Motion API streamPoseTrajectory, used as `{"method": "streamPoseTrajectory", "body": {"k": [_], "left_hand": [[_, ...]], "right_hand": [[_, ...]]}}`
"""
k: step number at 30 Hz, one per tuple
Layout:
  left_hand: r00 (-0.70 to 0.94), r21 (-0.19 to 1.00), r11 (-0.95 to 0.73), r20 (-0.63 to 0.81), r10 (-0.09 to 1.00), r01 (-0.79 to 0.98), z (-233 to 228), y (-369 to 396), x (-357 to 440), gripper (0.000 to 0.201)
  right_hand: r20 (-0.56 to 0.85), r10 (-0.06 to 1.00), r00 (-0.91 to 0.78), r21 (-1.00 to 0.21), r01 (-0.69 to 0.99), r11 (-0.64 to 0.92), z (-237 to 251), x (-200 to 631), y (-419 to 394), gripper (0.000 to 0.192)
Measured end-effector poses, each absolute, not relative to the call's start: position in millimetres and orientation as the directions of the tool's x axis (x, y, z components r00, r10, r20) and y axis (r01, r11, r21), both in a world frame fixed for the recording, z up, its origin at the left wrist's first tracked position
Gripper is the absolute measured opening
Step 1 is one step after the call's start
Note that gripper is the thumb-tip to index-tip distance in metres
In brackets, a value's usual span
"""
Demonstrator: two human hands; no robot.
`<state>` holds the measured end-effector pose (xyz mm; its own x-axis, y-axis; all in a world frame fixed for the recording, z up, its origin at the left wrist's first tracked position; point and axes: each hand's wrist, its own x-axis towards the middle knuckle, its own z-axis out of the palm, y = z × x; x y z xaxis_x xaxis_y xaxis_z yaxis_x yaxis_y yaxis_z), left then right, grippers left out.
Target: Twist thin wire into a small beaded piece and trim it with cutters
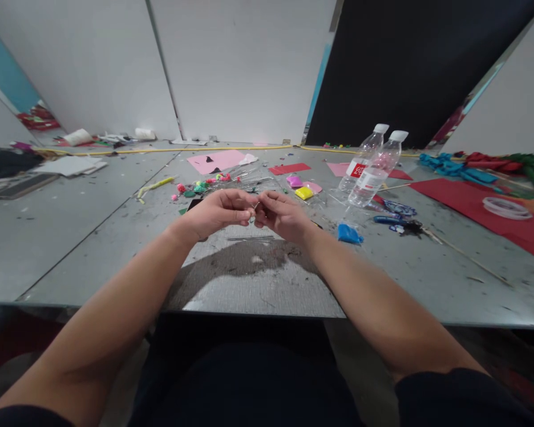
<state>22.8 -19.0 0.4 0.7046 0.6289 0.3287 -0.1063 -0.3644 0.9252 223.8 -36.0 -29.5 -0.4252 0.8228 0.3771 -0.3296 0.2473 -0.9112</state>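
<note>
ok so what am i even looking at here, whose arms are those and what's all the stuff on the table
There is no machine here: the one picture comes from a camera worn on a person's head, looking down at their own bare arms. The left hand and right hand meet over a grey table, pinching something tiny and thin between the fingertips; it is too small to name. On the table lie two water bottles, small bright clay lumps, a blue lump, pink paper, red paper and scissors.
</note>
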Motion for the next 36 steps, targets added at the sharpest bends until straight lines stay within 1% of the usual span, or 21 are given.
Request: {"method": "streamPoseTrajectory", "body": {"k": [3, 6, 8, 10, 12, 14, 16, 18, 21, 23, 26, 28, 31, 33, 36], "left_hand": [[0.685, 0.967, -0.195, 0.255, 0.683, -0.166, 0.0, -23.0, 26.6, 0.031], [0.602, 0.969, -0.060, 0.198, 0.773, -0.241, 2.0, -26.5, 28.3, 0.032], [0.546, 0.950, 0.008, 0.173, 0.820, -0.313, 3.9, -27.4, 27.9, 0.030], [0.505, 0.920, 0.052, 0.165, 0.847, -0.388, 5.7, -27.2, 27.1, 0.029], [0.469, 0.892, 0.067, 0.170, 0.867, -0.447, 7.6, -26.5, 26.6, 0.035], [0.419, 0.870, 0.043, 0.192, 0.887, -0.491, 9.4, -26.1, 26.8, 0.045], [0.353, 0.853, -0.006, 0.223, 0.909, -0.522, 11.0, -26.2, 27.8, 0.050], [0.288, 0.838, -0.059, 0.252, 0.924, -0.543, 12.5, -26.9, 29.0, 0.047], [0.220, 0.824, -0.123, 0.287, 0.932, -0.553, 14.5, -29.1, 30.7, 0.036], [0.211, 0.815, -0.141, 0.306, 0.928, -0.562, 15.7, -30.5, 31.1, 0.030], [0.243, 0.794, -0.133, 0.334, 0.911, -0.593, 17.0, -30.5, 30.5, 0.027], [0.233, 0.814, -0.169, 0.348, 0.908, -0.556, 16.8, -28.7, 29.6, 0.029], [0.177, 0.866, -0.262, 0.364, 0.914, -0.426, 14.1, -24.1, 27.8, 0.035], [0.160, 0.880, -0.310, 0.386, 0.909, -0.359, 10.6, -20.5, 26.9, 0.040], [0.155, 0.880, -0.410, 0.451, 0.879, -0.241, 3.6, -15.4, 27.0, 0.040]], "right_hand": [[0.401, 0.860, -0.315, -0.877, -0.403, 0.261, -31.8, 220.2, -33.5, 0.046], [0.384, 0.888, -0.253, -0.856, -0.459, 0.239, -32.1, 217.5, -34.1, 0.044], [0.358, 0.894, -0.269, -0.867, -0.452, 0.211, -31.9, 214.4, -36.5, 0.044], [0.331, 0.891, -0.309, -0.894, -0.405, 0.192, -31.9, 209.1, -39.8, 0.045], [0.312, 0.893, -0.324, -0.914, -0.358, 0.189, -32.2, 202.2, -43.5, 0.046], [0.291, 0.903, -0.316, -0.928, -0.323, 0.186, -32.9, 194.9, -47.3, 0.044], [0.272, 0.907, -0.322, -0.944, -0.271, 0.187, -33.8, 188.6, -51.4, 0.039], [0.269, 0.892, -0.364, -0.956, -0.213, 0.202, -34.9, 183.6, -55.4, 0.033], [0.333, 0.851, -0.406, -0.943, -0.164, 0.291, -36.4, 177.4, -60.7, 0.025], [0.380, 0.830, -0.408, -0.925, -0.150, 0.349, -37.1, 173.8, -63.2, 0.024], [0.398, 0.816, -0.419, -0.917, -0.159, 0.366, -36.9, 171.4, -65.0, 0.026], [0.401, 0.814, -0.421, -0.916, -0.171, 0.363, -35.5, 173.4, -64.8, 0.028], [0.436, 0.820, -0.371, -0.899, -0.139, 0.415, -31.3, 182.4, -62.0, 0.029], [0.461, 0.830, -0.313, -0.883, -0.068, 0.465, -27.9, 190.6, -58.4, 0.031], [0.496, 0.841, -0.215, -0.843, 0.115, 0.526, -23.9, 202.4, -51.6, 0.032]]}}
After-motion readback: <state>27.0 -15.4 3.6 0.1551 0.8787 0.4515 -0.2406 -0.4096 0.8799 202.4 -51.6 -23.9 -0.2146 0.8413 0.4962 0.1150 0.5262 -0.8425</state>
